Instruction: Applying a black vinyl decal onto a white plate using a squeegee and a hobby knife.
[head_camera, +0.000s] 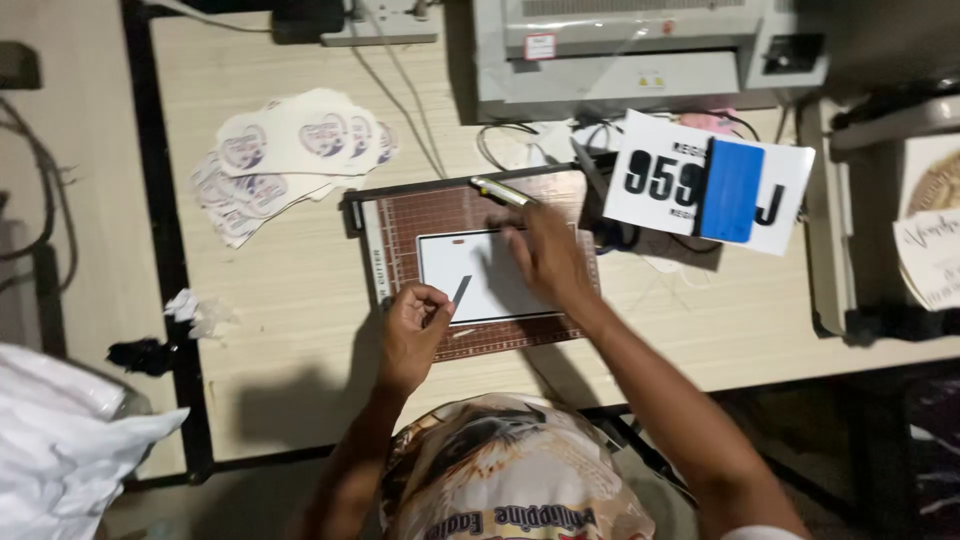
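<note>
A white sheet (480, 275) lies flat on the brown bed of a paper cutter (400, 225), near the middle of the wooden table (290, 300). The right hand (545, 255) rests on the right part of the sheet, fingers stretched forward and pressing it down; its grip is spread, not closed on anything. The left hand (412, 330) is at the near left corner of the sheet, and its grip pinches a narrow dark strip (461, 290) between thumb and fingers. The strip stands tilted over the sheet.

The cutter's handle (500, 190) lies along the far edge, just beyond the right fingertips. To the left, well apart from the cutter, there is a loose pile of round stickers (290, 150). Behind the cutter stands a grey laminator (630, 50), with cables (500, 140) in front of it. On the right, a white card with big dark signs (660, 180) is near the right hand, and a blue card (733, 190) lies on top of it. A crumpled scrap (195, 310) is at the left table edge. Nothing covers the sheet except the two hands.
</note>
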